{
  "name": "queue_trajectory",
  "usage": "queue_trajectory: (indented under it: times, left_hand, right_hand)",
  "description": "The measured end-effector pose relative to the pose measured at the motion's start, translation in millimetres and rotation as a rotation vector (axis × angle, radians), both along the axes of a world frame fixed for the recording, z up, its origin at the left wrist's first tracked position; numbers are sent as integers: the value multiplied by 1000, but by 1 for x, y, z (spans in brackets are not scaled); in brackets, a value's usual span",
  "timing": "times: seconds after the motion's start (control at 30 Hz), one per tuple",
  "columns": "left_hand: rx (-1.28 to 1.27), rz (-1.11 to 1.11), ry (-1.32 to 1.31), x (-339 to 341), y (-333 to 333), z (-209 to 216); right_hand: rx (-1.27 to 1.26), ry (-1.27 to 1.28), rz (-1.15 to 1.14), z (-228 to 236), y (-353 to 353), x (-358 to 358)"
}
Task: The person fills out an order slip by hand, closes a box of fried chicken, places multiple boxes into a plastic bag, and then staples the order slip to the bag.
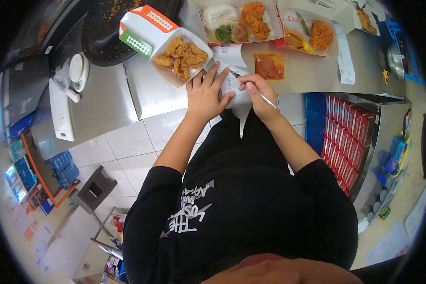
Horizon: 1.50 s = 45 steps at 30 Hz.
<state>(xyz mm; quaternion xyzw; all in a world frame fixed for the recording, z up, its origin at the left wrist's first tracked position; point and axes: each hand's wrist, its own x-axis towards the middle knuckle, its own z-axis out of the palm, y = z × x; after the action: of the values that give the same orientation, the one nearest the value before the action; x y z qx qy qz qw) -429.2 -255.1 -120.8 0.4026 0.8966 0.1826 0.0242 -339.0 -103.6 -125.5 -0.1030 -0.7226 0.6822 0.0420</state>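
Observation:
A long white paper receipt point(228, 57) lies on the steel counter, its lower end hanging over the front edge. My left hand point(206, 92) rests flat on its left side, fingers spread. In my right hand point(261, 93) is a pen point(269, 102), its tip at the paper near my left fingertips. Just left of the receipt stands an open carton of fried chicken pieces point(183, 57), orange, green and white outside. To the right of the pen lies a flat clear sachet of red-orange sauce point(269, 66).
Behind the receipt stand open boxes with fried chicken, one with a white wrapped bundle point(221, 18) and greens. Another receipt point(345, 56) hangs at right, near yellow-handled scissors point(385, 75). A white kitchen scale point(61, 111) sits at left. Red boxes point(346, 137) fill a shelf under the counter.

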Motion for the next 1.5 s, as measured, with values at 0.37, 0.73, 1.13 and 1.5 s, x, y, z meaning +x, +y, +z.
queue_trajectory:
  times: [0.37, 0.73, 1.13, 1.5]
  left_hand:
    - [40, -15, 43, -3, -1, -14]
    - [-1, 18, 1, -4, 5, -4]
    - [15, 1, 6, -5, 5, -8]
    - [-55, 10, -63, -4, 6, 0]
  right_hand:
    - [582, 220, -228, 3, 19, 0]
    - [169, 36, -326, -12, 2, -20]
    - [72, 20, -379, -25, 9, -9]
    - [158, -44, -183, -14, 15, -11]
